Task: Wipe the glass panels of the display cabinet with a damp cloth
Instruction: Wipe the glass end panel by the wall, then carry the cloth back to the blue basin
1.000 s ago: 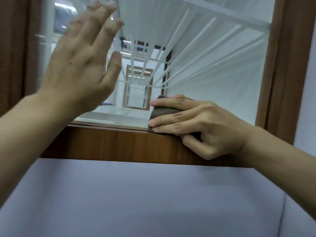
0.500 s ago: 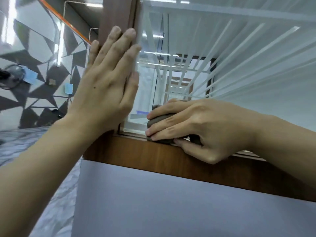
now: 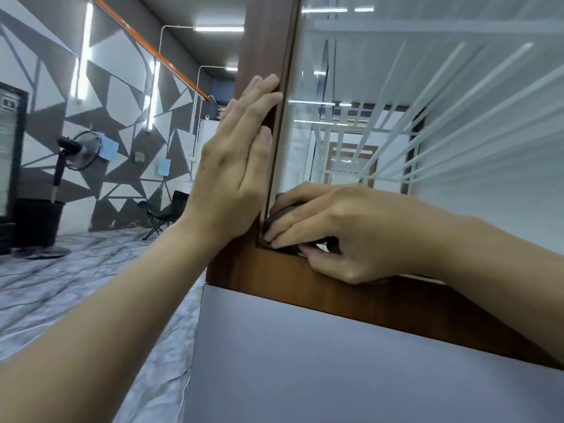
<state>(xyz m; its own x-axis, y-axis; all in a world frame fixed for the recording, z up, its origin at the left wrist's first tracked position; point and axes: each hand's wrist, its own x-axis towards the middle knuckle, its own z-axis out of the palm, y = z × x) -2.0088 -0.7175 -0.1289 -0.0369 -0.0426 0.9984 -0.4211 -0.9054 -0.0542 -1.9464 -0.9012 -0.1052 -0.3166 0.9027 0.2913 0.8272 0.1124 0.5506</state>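
The display cabinet has a glass panel (image 3: 442, 96) set in a brown wooden frame (image 3: 262, 41), with white shelf lines showing through. My right hand (image 3: 332, 230) presses a dark grey-brown cloth (image 3: 276, 216) into the bottom left corner of the glass, where the pane meets the lower rail (image 3: 305, 279). Most of the cloth is hidden under my fingers. My left hand (image 3: 235, 172) lies flat with fingers straight against the left upright of the frame and holds nothing.
A pale grey lower panel (image 3: 305, 361) sits under the wooden rail. To the left stand a black pedestal fan (image 3: 79, 149), a folding chair (image 3: 158, 212) and a dark bin (image 3: 38, 222) on a marbled floor, before a wall with grey and white triangles.
My right hand has slid the cloth left along the bottom of the glass into the corner. My left hand moved off the glass onto the left upright. The view swung left.
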